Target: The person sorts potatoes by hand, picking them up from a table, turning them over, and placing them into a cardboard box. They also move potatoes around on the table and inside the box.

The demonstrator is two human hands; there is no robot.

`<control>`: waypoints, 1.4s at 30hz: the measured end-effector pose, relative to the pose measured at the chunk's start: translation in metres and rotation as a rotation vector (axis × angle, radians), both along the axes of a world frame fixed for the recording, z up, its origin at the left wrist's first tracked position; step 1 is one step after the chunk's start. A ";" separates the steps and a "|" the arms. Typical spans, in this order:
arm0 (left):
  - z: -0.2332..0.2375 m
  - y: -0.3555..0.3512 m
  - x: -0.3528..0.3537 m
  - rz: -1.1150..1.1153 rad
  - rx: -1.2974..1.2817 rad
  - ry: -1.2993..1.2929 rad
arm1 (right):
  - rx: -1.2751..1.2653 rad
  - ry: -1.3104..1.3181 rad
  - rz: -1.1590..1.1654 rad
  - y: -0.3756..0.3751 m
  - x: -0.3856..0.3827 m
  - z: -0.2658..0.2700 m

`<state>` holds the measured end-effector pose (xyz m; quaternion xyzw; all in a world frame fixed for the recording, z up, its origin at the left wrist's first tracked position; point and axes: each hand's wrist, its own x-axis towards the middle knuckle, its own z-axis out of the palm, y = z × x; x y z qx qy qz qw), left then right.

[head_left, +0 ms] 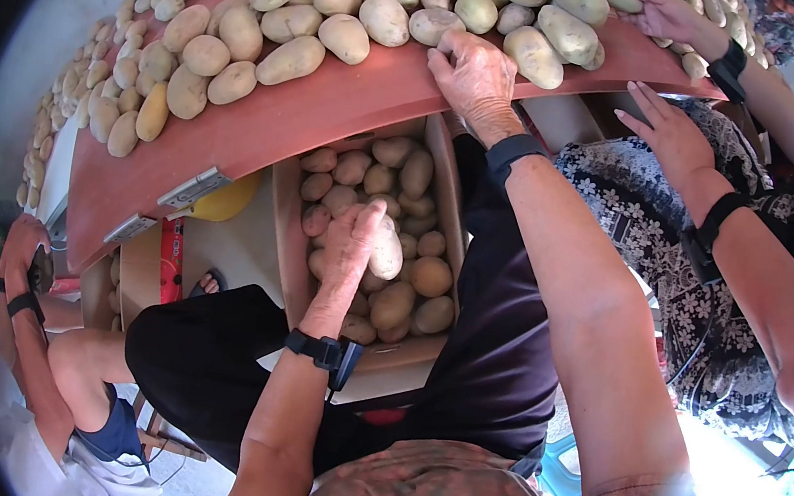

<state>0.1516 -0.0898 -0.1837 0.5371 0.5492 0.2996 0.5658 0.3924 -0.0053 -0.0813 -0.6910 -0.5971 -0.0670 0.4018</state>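
Observation:
Over an open cardboard box (pixel 281 233) of potatoes, my left hand (pixel 349 247) is closed around a pale potato (pixel 386 249). More potatoes (pixel 392 305) lie loose beneath it in the box. My right hand (pixel 475 76) rests at the near edge of the reddish-brown table (pixel 367 94), its fingers curled in. Its fingertips are close to a potato (pixel 436 26) in the front row, and whatever lies under the curled fingers is hidden.
Rows of potatoes (pixel 291 23) cover the curved table. At right, a co-worker's hand (pixel 663 17) reaches to the potatoes; the other hand (pixel 667 138) is near the table edge. Another person's hand (pixel 24 244) shows at far left. A yellow object (pixel 226 200) is under the table.

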 end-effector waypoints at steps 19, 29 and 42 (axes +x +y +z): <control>0.004 -0.025 0.026 -0.636 0.222 0.485 | 0.034 0.017 0.031 -0.003 -0.002 0.004; 0.098 0.007 0.036 -0.164 0.711 0.145 | 0.046 0.001 0.038 -0.001 0.001 0.003; 0.134 0.118 0.008 0.033 1.184 0.670 | 0.068 0.000 0.056 -0.003 0.000 0.004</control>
